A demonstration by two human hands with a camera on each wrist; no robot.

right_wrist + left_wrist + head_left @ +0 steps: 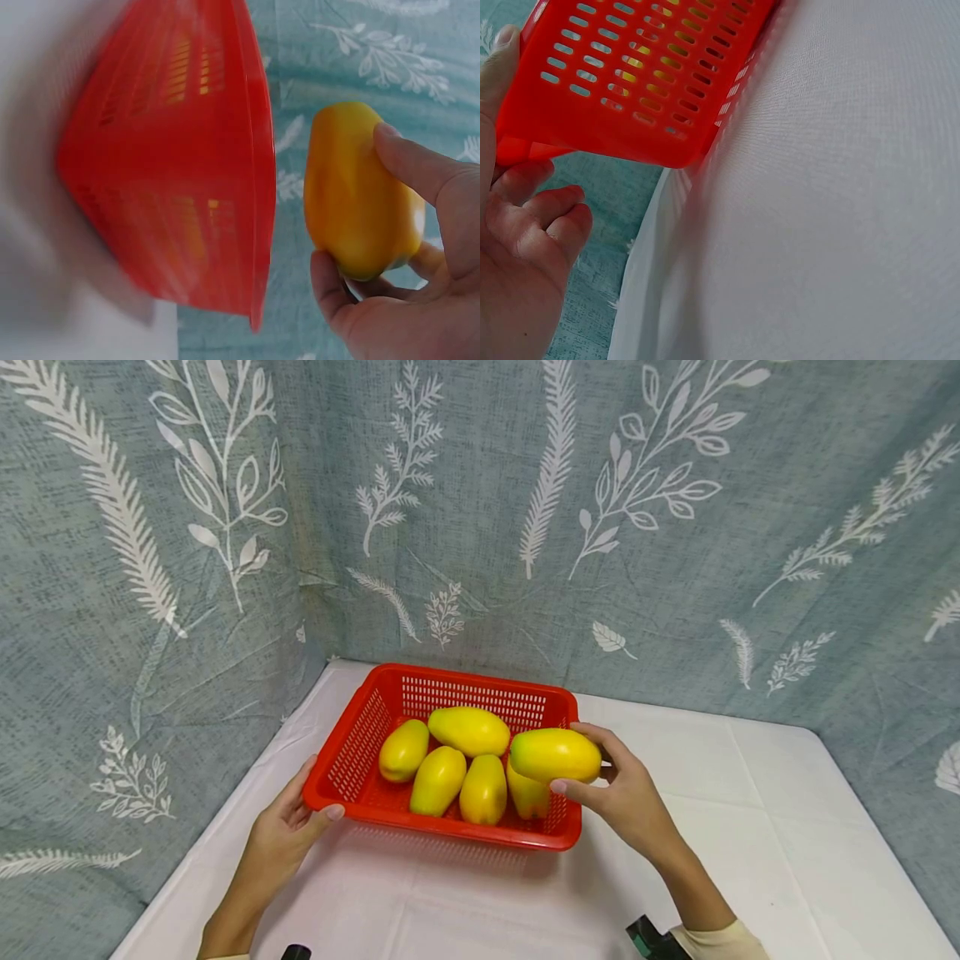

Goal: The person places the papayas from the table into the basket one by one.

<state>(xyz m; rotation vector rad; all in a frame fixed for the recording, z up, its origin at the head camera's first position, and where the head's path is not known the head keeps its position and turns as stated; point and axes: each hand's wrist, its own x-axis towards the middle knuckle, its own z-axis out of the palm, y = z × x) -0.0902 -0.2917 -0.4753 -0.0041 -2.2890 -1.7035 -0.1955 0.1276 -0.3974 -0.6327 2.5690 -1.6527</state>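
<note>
My right hand (630, 797) holds a yellow papaya (557, 755) with a greenish end, above the right side of a red plastic basket (450, 831). In the right wrist view the thumb and fingers grip this papaya (360, 187) from both sides, above the basket rim (261, 172). Several more yellow papayas (468, 731) lie inside the basket, one partly hidden beneath the held fruit. My left hand (281, 835) grips the basket's front left corner, thumb over the rim; the left wrist view shows fingers (570, 225) curled under the rim.
Under the basket is a table with a white cloth (735, 802), which extends to the right and front. A blue-green curtain (480, 510) with white leaf prints hangs behind and along the sides. Dark devices (652, 939) show near both wrists.
</note>
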